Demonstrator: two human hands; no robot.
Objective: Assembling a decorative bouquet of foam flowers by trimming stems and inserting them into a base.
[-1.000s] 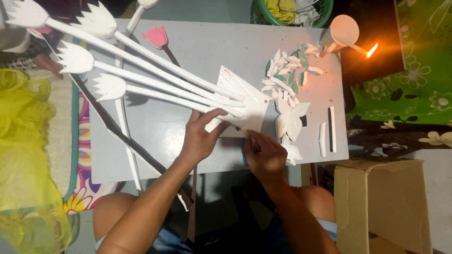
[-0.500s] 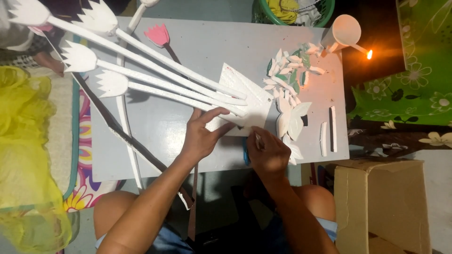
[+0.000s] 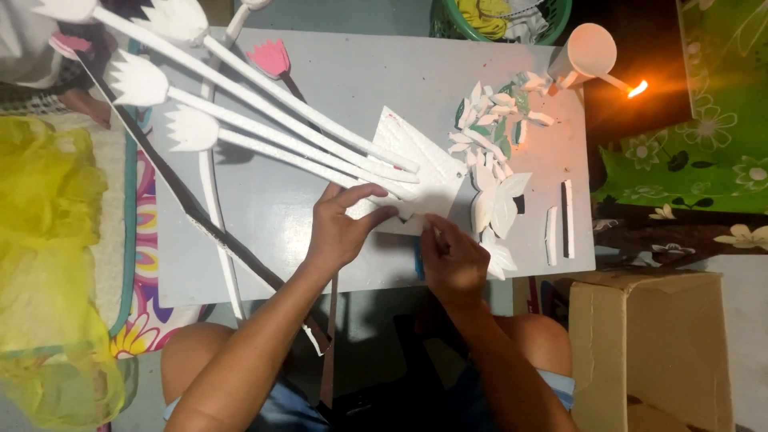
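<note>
A white foam sheet (image 3: pixel 424 164) lies on the grey board (image 3: pixel 264 216), and several long white foam stems with tulip-shaped heads (image 3: pixel 240 112) fan out from it toward the upper left. My left hand (image 3: pixel 344 228) presses down on the near edge of the sheet, fingers spread over the stem ends. My right hand (image 3: pixel 452 260) is closed around a small blue-handled tool (image 3: pixel 418 260) whose tip meets the sheet's lower edge. A pink tulip cut-out (image 3: pixel 270 58) on a dark stem lies further back.
A heap of white and green foam petals (image 3: pixel 496 120) and a white leaf shape (image 3: pixel 496 204) lie right of the sheet, with narrow foam strips (image 3: pixel 560 224). A lit candle (image 3: pixel 636 86) burns beside a cup (image 3: pixel 588 52). Cardboard box (image 3: pixel 648 344) at right; yellow netting (image 3: pixel 48 264) at left.
Both hands stay at the sheet's near edge; my right hand has shifted slightly along it. The candle flame flickers.
</note>
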